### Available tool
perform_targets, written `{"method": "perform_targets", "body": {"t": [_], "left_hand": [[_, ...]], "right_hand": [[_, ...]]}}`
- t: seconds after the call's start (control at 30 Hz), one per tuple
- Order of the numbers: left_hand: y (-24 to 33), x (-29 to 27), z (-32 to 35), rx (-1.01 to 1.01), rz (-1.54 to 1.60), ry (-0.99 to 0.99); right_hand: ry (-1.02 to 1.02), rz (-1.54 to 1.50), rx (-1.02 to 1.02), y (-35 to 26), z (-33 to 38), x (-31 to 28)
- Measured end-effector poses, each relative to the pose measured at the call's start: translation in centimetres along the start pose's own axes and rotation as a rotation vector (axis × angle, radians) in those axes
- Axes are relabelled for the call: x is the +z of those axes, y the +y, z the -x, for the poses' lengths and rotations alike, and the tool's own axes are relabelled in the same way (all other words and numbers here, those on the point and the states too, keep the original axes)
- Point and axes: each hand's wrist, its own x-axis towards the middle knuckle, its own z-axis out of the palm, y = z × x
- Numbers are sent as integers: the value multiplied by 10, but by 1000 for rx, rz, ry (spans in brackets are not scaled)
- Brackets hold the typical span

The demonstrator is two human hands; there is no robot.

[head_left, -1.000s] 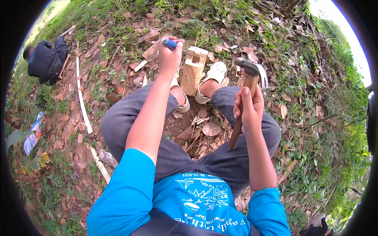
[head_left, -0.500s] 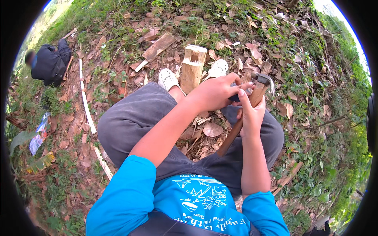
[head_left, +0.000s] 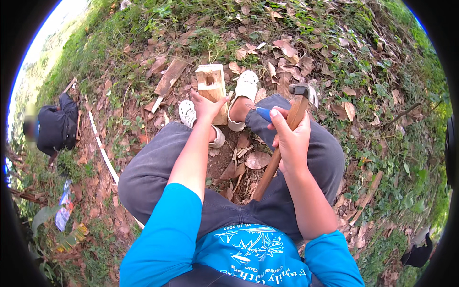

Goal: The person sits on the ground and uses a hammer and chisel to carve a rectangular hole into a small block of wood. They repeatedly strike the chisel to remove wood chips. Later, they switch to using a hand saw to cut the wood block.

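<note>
1. Person seated on leaf-littered ground (head_left: 143,138), knees bent, feet in white shoes (head_left: 246,88) set to either side of a wooden block (head_left: 213,88).
2. Wooden block: pale, roughly squared, standing upright between the shoes; a rectangular notch shows in its top face.
3. Left hand (head_left: 206,106): reaches forward, fingers curled against the near side of the block, touching it. Whether the grip is fully closed around the block cannot be told; palm faces away from the camera.
4. Right hand (head_left: 289,138): grip closed around the wooden handle of a hammer (head_left: 292,115), held over the right knee. Hammer head is up, dark metal, handle running down toward the lap.
5. The same hand also pinches a blue-handled tool (head_left: 263,114) against the hammer handle; its tip points left toward the block. Kind of tool not resolvable.
6. A flat wooden board (head_left: 169,76) lies on the ground left of the block, apart from it.
7. Another person in dark clothing (head_left: 55,126) crouches at far left.
</note>
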Motion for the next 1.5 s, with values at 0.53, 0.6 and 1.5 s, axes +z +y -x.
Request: {"method": "perform_targets", "body": {"t": [0.53,0.6,1.5], "left_hand": [[27,-110,32,936,-103,-28],[37,-142,38,1054,-257,-64],[73,-124,92,1371,-651,-963]], "right_hand": [[-111,-412,-269,-49,57,17],[-54,-369,-367,-56,63,15],[-151,253,-485,-145,0,-7]]}}
